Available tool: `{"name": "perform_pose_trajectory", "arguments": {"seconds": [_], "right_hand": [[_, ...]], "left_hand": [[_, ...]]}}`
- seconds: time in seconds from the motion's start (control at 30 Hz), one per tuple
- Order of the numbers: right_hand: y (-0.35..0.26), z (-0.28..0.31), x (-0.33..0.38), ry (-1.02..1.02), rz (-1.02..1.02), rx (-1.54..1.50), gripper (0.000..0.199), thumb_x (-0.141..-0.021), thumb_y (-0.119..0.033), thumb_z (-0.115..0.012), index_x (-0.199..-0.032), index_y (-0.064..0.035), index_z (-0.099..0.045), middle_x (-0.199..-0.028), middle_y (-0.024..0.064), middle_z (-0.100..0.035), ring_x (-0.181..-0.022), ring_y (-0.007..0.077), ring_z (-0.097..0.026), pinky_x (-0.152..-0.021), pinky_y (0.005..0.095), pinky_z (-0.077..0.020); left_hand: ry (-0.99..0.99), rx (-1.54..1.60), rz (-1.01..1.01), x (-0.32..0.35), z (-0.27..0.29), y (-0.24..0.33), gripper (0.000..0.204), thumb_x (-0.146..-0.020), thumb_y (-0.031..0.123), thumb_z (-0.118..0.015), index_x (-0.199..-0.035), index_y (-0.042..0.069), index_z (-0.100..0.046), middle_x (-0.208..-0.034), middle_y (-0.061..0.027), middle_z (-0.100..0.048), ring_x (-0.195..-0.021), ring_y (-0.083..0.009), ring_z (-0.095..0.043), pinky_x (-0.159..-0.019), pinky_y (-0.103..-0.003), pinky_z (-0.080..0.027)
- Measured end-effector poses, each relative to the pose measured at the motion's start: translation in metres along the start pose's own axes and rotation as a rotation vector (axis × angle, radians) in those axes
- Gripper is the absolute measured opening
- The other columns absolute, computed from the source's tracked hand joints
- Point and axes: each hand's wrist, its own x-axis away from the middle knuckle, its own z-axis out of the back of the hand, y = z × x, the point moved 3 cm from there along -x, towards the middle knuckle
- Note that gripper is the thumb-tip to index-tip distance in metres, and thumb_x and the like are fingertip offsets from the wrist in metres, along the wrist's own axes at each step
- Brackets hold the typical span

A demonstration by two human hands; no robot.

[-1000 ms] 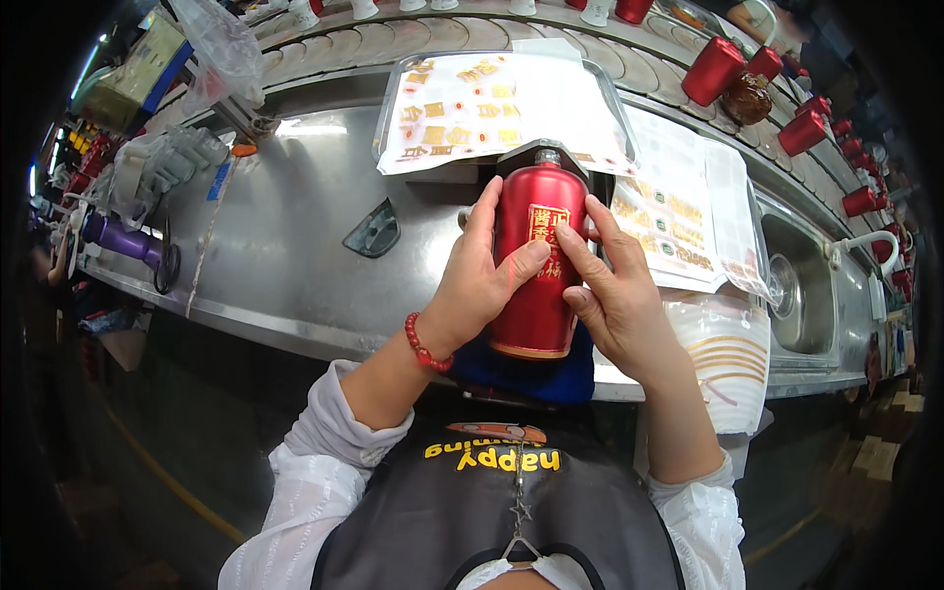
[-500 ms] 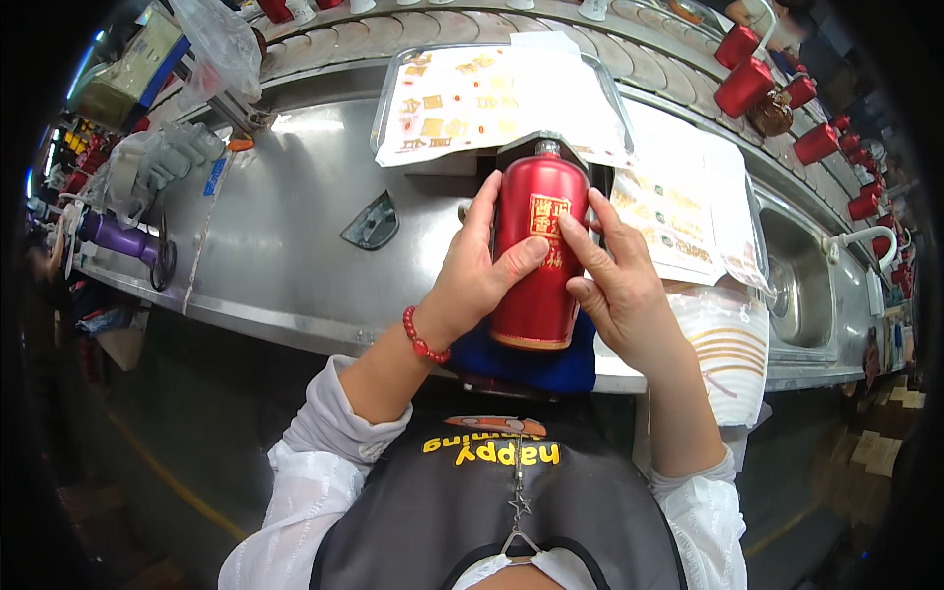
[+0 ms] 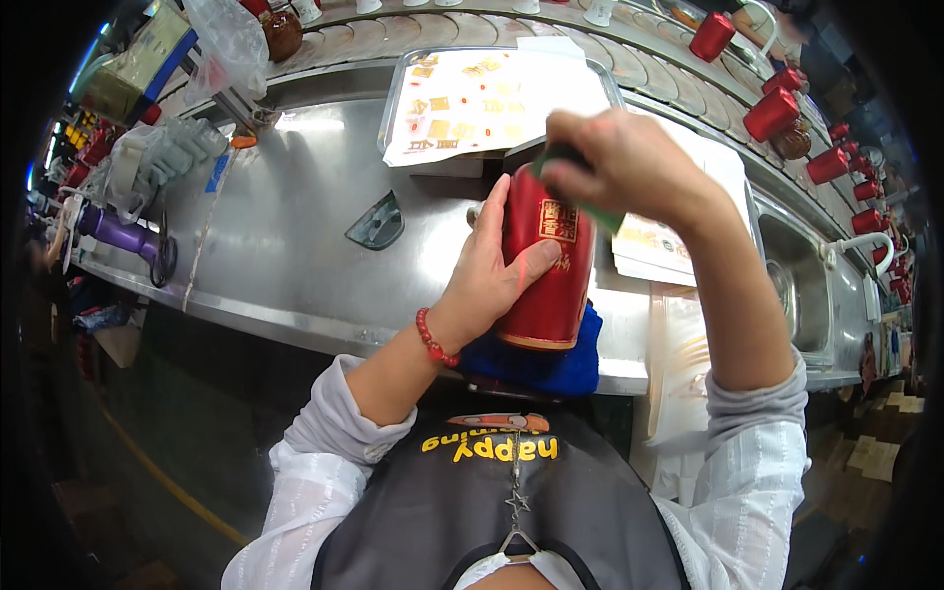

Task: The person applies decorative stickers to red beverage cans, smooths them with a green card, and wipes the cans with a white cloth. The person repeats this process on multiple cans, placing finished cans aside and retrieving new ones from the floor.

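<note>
A red bottle (image 3: 536, 310) with a gold square label lies tilted over a blue cloth (image 3: 580, 359), its neck pointing away from me. My left hand (image 3: 492, 261) is closed round its left side, the thumb resting on the front beside the label. Above the bottle's shoulder, my right hand (image 3: 619, 162) is closed on a flat green piece (image 3: 602, 214), smeared by motion. The green piece is at the bottle's upper right; whether it touches the surface I cannot tell. My right hand and that piece hide the bottle's neck.
Beyond the bottle, a metal tray (image 3: 391, 103) holds a printed decal sheet (image 3: 457, 108). Another printed sheet (image 3: 654, 251) lies to the right, by a sink (image 3: 792, 285). A dark half-round plate (image 3: 379, 222) rests on the steel table. Red bottles (image 3: 772, 113) stand along the conveyor (image 3: 472, 28).
My right hand has left the bottle's right side, risen over its shoulder, and now holds the green piece. My left hand stays on the bottle, which has shifted slightly right.
</note>
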Motion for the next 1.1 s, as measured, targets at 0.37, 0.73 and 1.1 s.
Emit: {"name": "perform_pose_trajectory", "arguments": {"seconds": [0.37, 0.73, 1.1], "right_hand": [[-0.036, -0.041, 0.099, 0.542, 0.307, -0.125, 0.022, -0.071, -0.019, -0.082, -0.089, -0.0148, -0.07, -0.081, 0.0, -0.056, -0.076, 0.0193, -0.054, -0.073, 0.0343, -0.0404], [-0.01, -0.034, 0.117, 0.441, -0.221, -0.547, 0.012, -0.084, -0.009, -0.073, -0.089, -0.0029, -0.065, -0.077, 0.0084, -0.065, -0.066, 0.021, -0.061, -0.062, 0.0323, -0.048], [-0.042, -0.022, 0.01, 0.122, 0.369, -0.138, 0.02, -0.079, -0.009, -0.078, -0.093, -0.0022, -0.065, -0.082, 0.015, -0.068, -0.074, 0.0334, -0.068, -0.067, 0.041, -0.056]], "left_hand": [[-0.117, -0.467, -0.567, 0.001, 0.023, 0.01, 0.085, -0.102, 0.063, -0.038, -0.159, 0.0, -0.025, -0.146, -0.0209, -0.051, -0.145, -0.0361, -0.035, -0.124, -0.049, -0.016], [-0.252, -0.932, -0.819, -0.04, 0.022, 0.037, 0.066, -0.103, 0.063, -0.032, -0.143, 0.017, -0.058, -0.106, -0.0109, -0.067, -0.125, -0.0275, -0.048, -0.123, -0.055, -0.016], [0.196, -0.413, -0.216, 0.011, 0.045, -0.013, 0.071, -0.109, 0.046, -0.039, -0.157, -0.004, -0.025, -0.141, -0.0194, -0.057, -0.133, -0.0334, -0.043, -0.114, -0.041, -0.032]]}}
